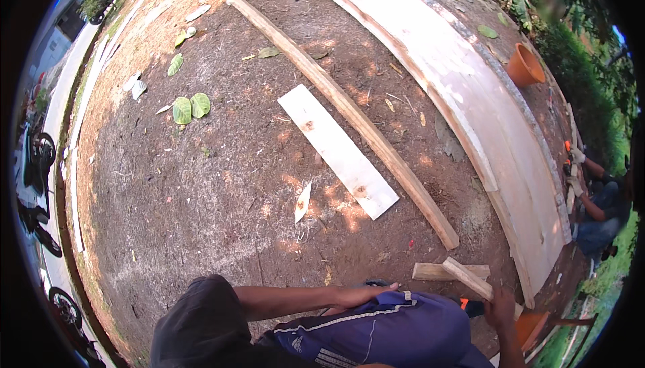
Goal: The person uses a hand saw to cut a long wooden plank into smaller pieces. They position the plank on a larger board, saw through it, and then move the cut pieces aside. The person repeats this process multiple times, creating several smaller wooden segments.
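Note:
My left hand (363, 295) lies along the edge of my purple shorts, its fingers reaching to the right and holding nothing that I can see. Just beyond it a small dark object (378, 282) shows, too hidden to name. At the lower right my right hand (500, 311) is closed around the near end of a short wooden piece (467, 277). That piece slants over a second short board (430, 272) lying on the ground. Beside the right hand is a black and orange object (472, 307), partly covered by the shorts.
A long wooden batten (336, 109) and a pale short board (339, 153) lie on the dirt ahead. Wide pale planks (463, 92) curve down the right side. Beyond them are an orange pot (525, 67) and another person (598, 207) with gloved hands. Motorbikes (40, 186) stand far left.

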### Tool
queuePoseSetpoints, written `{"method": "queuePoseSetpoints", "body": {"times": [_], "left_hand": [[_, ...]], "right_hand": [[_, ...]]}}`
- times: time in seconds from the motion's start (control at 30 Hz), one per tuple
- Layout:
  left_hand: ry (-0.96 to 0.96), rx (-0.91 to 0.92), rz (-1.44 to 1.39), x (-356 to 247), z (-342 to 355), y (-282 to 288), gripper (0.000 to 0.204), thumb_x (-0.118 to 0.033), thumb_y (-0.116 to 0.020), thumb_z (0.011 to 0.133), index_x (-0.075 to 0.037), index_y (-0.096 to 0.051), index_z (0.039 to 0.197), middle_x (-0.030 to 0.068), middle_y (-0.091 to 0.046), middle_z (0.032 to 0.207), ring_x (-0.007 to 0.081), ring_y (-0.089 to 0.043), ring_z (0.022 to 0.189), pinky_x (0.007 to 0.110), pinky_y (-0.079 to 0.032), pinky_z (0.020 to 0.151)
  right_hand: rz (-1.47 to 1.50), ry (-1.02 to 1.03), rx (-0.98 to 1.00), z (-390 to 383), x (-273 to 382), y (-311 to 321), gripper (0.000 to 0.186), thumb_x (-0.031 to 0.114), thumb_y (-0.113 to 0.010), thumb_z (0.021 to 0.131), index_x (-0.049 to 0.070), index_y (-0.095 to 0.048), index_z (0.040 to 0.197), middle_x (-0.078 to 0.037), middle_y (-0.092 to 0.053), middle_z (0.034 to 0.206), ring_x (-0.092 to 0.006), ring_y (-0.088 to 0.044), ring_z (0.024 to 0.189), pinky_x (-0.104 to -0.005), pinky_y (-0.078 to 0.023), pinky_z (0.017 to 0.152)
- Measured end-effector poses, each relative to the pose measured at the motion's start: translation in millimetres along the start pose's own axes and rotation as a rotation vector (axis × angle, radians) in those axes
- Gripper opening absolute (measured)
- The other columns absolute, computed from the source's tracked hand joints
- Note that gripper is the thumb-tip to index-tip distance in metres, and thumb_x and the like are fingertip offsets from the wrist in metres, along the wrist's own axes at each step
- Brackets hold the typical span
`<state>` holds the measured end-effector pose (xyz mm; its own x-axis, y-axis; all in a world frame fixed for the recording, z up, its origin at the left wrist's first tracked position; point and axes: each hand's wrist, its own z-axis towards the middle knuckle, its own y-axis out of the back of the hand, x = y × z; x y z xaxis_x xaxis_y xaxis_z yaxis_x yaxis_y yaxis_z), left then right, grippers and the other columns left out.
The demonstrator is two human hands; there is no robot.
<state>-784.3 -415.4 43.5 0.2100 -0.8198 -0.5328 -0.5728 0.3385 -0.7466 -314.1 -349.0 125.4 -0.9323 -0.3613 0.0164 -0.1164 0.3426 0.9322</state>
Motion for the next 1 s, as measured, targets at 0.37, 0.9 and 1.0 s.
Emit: {"method": "queuePoseSetpoints", "body": {"times": [0.37, 0.9, 1.0], "left_hand": [[-0.263, -0.22, 0.079, -79.1, 0.3, -42.8, 0.103, -0.082, -0.03, 0.092, 0.008, -0.049, 0.138, 0.0279, -0.058, 0.134, 0.0389, -0.055, 0.128, 0.049, -0.039, 0.113], [-0.253, 0.519, 0.465, -163.3, 89.8, -65.1, 0.098, -0.079, -0.047, 0.089, 0.009, -0.054, 0.131, 0.0326, -0.062, 0.125, 0.0433, -0.061, 0.119, 0.054, -0.045, 0.105], [-0.285, 0.944, 0.634, -197.5, 117.1, -113.3, 0.088, -0.07, -0.056, 0.091, 0.01, -0.057, 0.128, 0.0356, -0.063, 0.12, 0.0437, -0.062, 0.119, 0.054, -0.043, 0.105]], "right_hand": [[0.046, -0.255, -0.417, 50.3, 4.2, -59.7, 0.058, 0.028, -0.066, 0.091, 0.001, -0.048, 0.139, -0.019, -0.055, 0.136, -0.0371, -0.051, 0.129, -0.0514, -0.039, 0.106], [0.739, -1.395, -0.048, -51.3, 87.4, -193.8, 0.059, 0.035, -0.066, 0.09, -0.003, -0.053, 0.133, -0.024, -0.046, 0.142, -0.0419, -0.042, 0.137, -0.0521, -0.041, 0.11], [0.689, -1.38, -0.125, -56.8, 91.2, -194.9, 0.053, 0.03, -0.067, 0.088, -0.002, -0.056, 0.13, -0.022, -0.049, 0.139, -0.0416, -0.047, 0.133, -0.0521, -0.043, 0.108]]}}
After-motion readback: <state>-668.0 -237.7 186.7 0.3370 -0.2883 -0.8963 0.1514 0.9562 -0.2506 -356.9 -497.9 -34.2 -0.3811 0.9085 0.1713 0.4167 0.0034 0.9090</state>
